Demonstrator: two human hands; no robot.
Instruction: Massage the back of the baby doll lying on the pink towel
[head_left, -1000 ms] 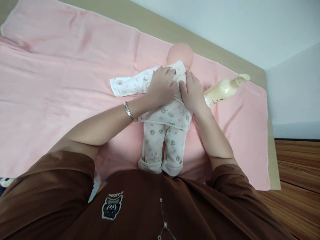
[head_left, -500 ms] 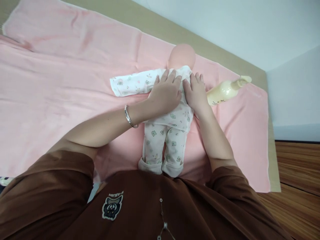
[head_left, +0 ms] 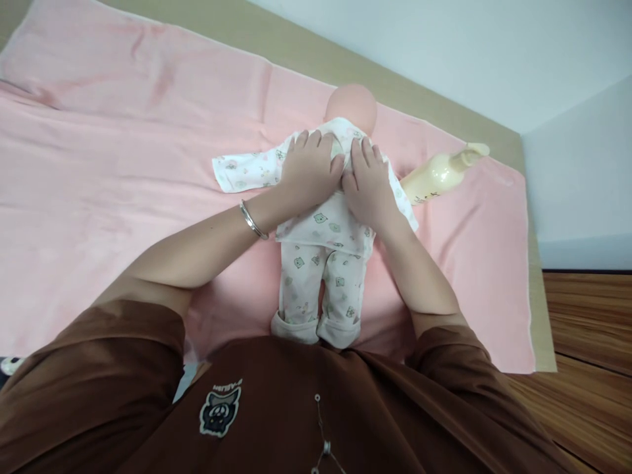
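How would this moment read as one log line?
left hand: on doll chest | right hand: on doll chest | bottle: lying beside | surface: pink blanket

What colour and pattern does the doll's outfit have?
The doll's outfit is white with small pastel animal-like prints, best seen in the head view.
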